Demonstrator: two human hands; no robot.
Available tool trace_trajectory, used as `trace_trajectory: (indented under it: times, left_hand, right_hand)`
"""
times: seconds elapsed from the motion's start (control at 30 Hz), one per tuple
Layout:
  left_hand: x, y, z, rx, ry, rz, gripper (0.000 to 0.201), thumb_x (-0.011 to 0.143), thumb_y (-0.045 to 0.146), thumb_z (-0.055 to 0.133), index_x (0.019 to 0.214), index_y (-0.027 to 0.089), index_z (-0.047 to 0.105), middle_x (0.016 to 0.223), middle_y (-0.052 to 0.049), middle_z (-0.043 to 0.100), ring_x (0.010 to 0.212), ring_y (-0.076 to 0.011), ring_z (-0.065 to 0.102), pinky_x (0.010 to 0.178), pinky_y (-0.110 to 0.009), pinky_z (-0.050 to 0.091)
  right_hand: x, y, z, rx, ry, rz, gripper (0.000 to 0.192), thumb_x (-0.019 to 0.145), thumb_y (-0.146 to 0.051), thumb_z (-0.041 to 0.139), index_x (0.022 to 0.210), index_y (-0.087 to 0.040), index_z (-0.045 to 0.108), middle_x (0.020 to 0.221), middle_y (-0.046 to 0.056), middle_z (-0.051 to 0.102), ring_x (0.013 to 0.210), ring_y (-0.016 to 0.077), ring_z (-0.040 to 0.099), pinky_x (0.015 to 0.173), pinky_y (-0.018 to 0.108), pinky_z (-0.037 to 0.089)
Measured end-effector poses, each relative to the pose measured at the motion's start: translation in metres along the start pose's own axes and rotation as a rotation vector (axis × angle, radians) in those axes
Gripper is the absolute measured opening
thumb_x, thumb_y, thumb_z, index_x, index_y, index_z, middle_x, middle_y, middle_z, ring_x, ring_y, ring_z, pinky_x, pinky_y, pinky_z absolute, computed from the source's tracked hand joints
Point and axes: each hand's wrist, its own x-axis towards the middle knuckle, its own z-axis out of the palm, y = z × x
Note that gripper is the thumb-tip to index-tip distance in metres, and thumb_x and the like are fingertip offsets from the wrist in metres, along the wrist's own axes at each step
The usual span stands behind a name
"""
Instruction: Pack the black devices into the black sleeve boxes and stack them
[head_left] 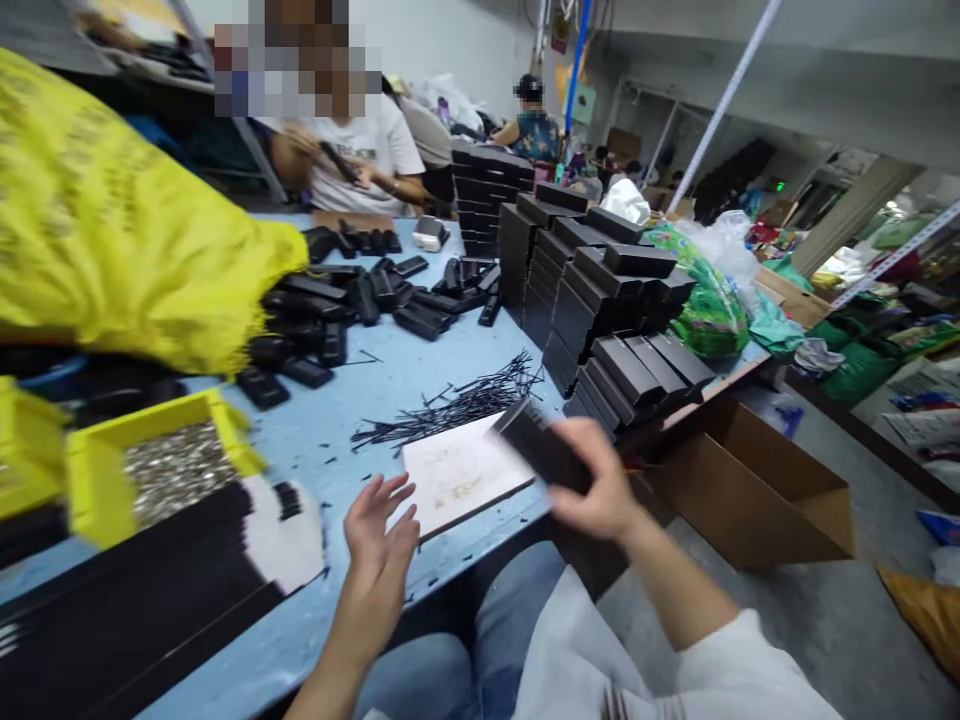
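My right hand [596,485] grips a long black box [541,446], blurred by motion, above the near right edge of the blue table [420,375]. My left hand [381,530] is open, fingers spread, palm up, holding nothing, just left of a white board [459,477] lying on the table. Behind the board lies a heap of thin black sticks [457,402]. Stacks of the same black boxes [600,300] stand at the right of the table.
A yellow bin [97,470] of small silvery parts sits at left, with a big yellow bag [112,230] above it. Loose black pieces [360,295] cover the far table. A person in white [360,150] works opposite. An open cardboard box [757,490] stands on the floor at right.
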Motion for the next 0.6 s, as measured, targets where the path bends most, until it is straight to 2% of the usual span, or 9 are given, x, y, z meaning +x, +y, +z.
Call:
trace_trajectory:
  times: [0.07,0.13,0.2,0.27,0.33,0.43,0.5,0.53,0.6]
  left_hand:
    - [0.004,0.02,0.031,0.039,-0.101,0.006,0.061,0.083,0.052,0.055,0.135,0.026,0.036,0.138,-0.014,0.045,0.121,-0.0294,0.052,0.098,-0.05,0.046]
    - [0.01,0.041,0.072,0.123,-0.239,0.058,0.053,0.089,0.049,0.048,0.135,0.025,0.037,0.141,-0.014,0.041,0.125,-0.028,0.048,0.1,-0.05,0.044]
    - [0.016,0.061,0.118,0.184,-0.401,0.174,0.054,0.092,0.047,0.044,0.139,0.024,0.033,0.144,-0.015,0.036,0.131,-0.0275,0.042,0.104,-0.05,0.041]
    - [0.016,0.077,0.158,0.251,-0.539,0.314,0.056,0.092,0.045,0.044,0.141,0.023,0.03,0.147,-0.015,0.032,0.138,-0.0276,0.033,0.11,-0.051,0.033]
    - [0.013,0.086,0.179,0.316,-0.616,0.423,0.054,0.093,0.043,0.044,0.141,0.023,0.031,0.149,-0.015,0.029,0.142,-0.0269,0.026,0.114,-0.051,0.027]
    - [0.011,0.085,0.159,0.401,-0.613,0.514,0.05,0.094,0.039,0.045,0.14,0.025,0.033,0.15,-0.014,0.028,0.142,-0.0257,0.027,0.114,-0.049,0.029]
    - [0.022,0.077,0.113,0.493,-0.498,0.55,0.048,0.092,0.037,0.049,0.137,0.025,0.036,0.148,-0.013,0.033,0.139,-0.0268,0.031,0.114,-0.05,0.029]
    - [0.032,0.071,0.081,0.544,-0.393,0.554,0.045,0.091,0.037,0.051,0.133,0.024,0.04,0.144,-0.012,0.038,0.137,-0.0278,0.034,0.113,-0.052,0.029]
    - [0.062,0.06,0.009,0.595,-0.15,0.491,0.042,0.086,0.04,0.057,0.123,0.022,0.048,0.133,-0.01,0.047,0.129,-0.0304,0.042,0.11,-0.054,0.033]
  right_hand:
    - [0.017,0.024,-0.1,-0.341,0.36,0.082,0.062,0.077,-0.027,0.066,0.136,-0.024,0.05,0.137,0.008,0.051,0.129,0.0248,0.047,0.112,0.044,0.035]
    - [0.037,0.062,-0.185,-0.551,0.595,0.243,0.065,0.074,-0.028,0.067,0.136,-0.017,0.051,0.139,0.013,0.05,0.131,0.0275,0.045,0.114,0.045,0.031]
    - [0.055,0.103,-0.238,-0.555,0.569,0.468,0.068,0.068,-0.03,0.072,0.131,-0.009,0.055,0.135,0.018,0.054,0.127,0.0303,0.049,0.111,0.047,0.034]
    - [0.064,0.131,-0.259,-0.456,0.412,0.608,0.066,0.067,-0.035,0.075,0.125,-0.008,0.06,0.129,0.02,0.059,0.121,0.0306,0.055,0.107,0.048,0.038]
    - [0.062,0.139,-0.256,-0.402,0.367,0.597,0.06,0.07,-0.043,0.072,0.119,-0.009,0.064,0.122,0.019,0.063,0.116,0.0297,0.058,0.104,0.048,0.041]
    - [0.041,0.113,-0.223,-0.436,0.683,0.317,0.05,0.08,-0.045,0.064,0.116,-0.011,0.064,0.117,0.016,0.065,0.112,0.0273,0.06,0.102,0.047,0.043]
    - [0.018,0.084,-0.182,-0.392,0.906,0.07,0.04,0.085,-0.038,0.06,0.118,-0.015,0.062,0.115,0.012,0.065,0.107,0.0238,0.062,0.099,0.045,0.046]
    - [0.006,0.071,-0.155,-0.332,0.942,-0.027,0.033,0.086,-0.033,0.058,0.115,-0.019,0.062,0.11,0.009,0.066,0.103,0.022,0.063,0.097,0.044,0.048]
    - [-0.008,0.054,-0.088,-0.208,0.743,-0.178,0.019,0.084,-0.023,0.06,0.102,-0.024,0.066,0.089,0.003,0.068,0.087,0.0189,0.066,0.088,0.04,0.052]
